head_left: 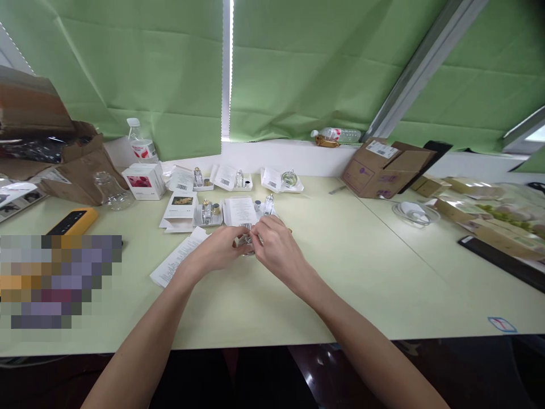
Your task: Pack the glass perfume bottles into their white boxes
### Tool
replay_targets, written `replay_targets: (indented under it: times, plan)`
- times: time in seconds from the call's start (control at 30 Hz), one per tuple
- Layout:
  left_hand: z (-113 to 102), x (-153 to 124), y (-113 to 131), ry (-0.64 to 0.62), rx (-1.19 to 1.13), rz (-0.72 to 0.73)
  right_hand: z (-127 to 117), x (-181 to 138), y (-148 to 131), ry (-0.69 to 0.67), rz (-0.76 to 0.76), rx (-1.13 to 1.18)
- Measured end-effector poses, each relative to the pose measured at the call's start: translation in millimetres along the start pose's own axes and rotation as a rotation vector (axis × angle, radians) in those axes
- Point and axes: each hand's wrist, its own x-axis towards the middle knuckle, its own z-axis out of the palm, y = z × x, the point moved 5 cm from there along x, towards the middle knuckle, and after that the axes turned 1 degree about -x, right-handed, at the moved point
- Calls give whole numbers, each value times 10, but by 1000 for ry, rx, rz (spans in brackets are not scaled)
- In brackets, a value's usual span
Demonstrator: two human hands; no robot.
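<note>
Both my hands meet over the pale table around a small clear glass bottle. My left hand wraps it from the left, fingers closed. My right hand pinches at its top from the right. Just behind them lie small glass perfume bottles on white cards, a printed leaflet and a bottle with a metal cap. A long white paper slip lies under my left wrist.
A white box with a pink picture and an empty clear jar stand at the left, near a yellow-edged device. An open cardboard box sits at the back right, with a clear dish beside it. Water bottles stand by the green curtain.
</note>
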Motion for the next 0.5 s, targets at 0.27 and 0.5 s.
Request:
replay_targets:
  times: [0.27,0.5]
  plan:
    - [-11,3,25,-13,-19,17,10,-13,68,25,51,142]
    - [-11,-4,8,-15,-18,-9,-24,-64,55,26,16,177]
